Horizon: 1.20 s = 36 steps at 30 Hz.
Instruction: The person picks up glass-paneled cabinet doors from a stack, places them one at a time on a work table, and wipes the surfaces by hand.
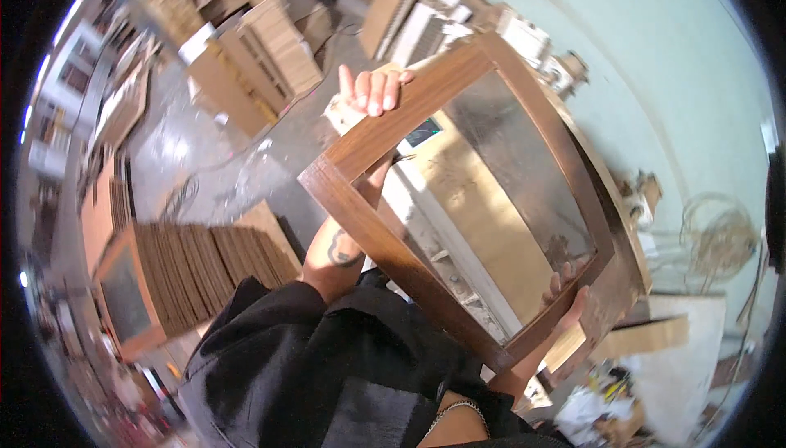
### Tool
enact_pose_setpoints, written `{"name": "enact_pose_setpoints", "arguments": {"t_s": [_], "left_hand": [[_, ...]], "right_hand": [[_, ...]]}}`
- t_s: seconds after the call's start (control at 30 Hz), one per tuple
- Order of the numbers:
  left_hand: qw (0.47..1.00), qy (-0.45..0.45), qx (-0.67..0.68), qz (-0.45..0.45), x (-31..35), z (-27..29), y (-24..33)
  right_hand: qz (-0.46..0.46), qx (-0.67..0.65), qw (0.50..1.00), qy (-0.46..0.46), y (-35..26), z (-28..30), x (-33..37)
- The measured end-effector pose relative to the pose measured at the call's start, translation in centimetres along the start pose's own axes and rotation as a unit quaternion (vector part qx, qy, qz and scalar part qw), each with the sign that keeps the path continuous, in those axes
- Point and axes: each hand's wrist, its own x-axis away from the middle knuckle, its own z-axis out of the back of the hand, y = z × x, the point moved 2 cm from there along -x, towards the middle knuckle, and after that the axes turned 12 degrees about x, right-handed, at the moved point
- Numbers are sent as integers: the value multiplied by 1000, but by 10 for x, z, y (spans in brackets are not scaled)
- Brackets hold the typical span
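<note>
In front of me I hold up a brown wooden framed panel with a clear pane, tilted in the air. My left hand is closed over its upper left rail, fingers curled across the wood and one finger raised. The forearm passes behind the frame and shows partly through the pane. At the lower right, my right hand grips the opposite rail, its thumb on the near side and the fingertips showing through the pane. Behind the panel lies a pale wooden board, seen through the pane.
A row of similar framed panels stands packed on the left. Cardboard-coloured boards lean on the grey floor at the far left. A pale green wall rises on the right, with coiled wire against it. Scraps lie at lower right.
</note>
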Motion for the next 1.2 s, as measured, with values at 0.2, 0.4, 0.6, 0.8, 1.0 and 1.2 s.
{"name": "enact_pose_setpoints", "arguments": {"t_s": [0.2,0.4,0.6,0.8,1.0,1.2], "left_hand": [[996,-37,-23,-78,26,-35,101],[974,-85,-99,-182,97,-126,173],[972,-74,-74,-211,150,-178,158],[849,149,-506,-5,197,-256,112],[584,287,-755,82,191,-283,113],[483,367,-794,-38,225,-243,127]], "right_hand": [[23,35,999,-9,33,-56,-17],[-67,-58,968,-237,72,-91,-43],[-87,-40,977,-188,74,-81,-45],[-91,105,985,-104,48,-86,-50],[-42,68,957,-281,39,-57,-72],[-6,70,941,-331,32,-49,-51]]}}
